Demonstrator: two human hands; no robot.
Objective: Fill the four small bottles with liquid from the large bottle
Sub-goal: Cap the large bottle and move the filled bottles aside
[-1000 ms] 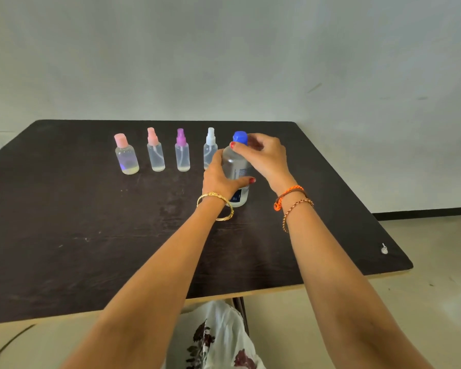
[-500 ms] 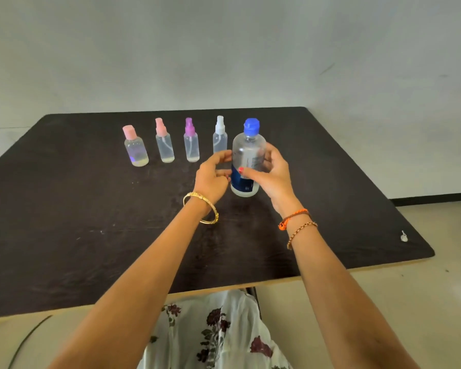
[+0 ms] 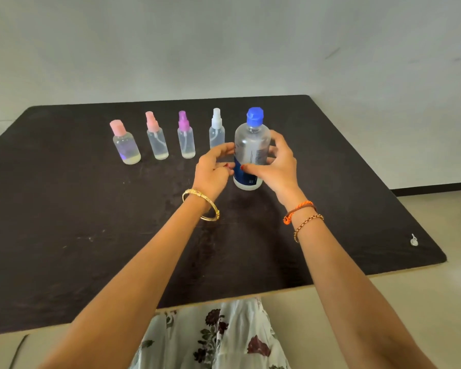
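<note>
Your right hand [image 3: 276, 166] gripped large bottle [image 3: 250, 153], capped, upright on table [image 3: 64, 209], steadying it. Left hand [image 3: 213, 169] loosely curled beside, holding nothing. Small bottles [image 3: 171, 139] stood capped beyond left hand, within reach.

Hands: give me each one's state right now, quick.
Left hand: open, fingers loosely curled beside the large bottle, holding nothing.
Right hand: gripping the large bottle.
</note>
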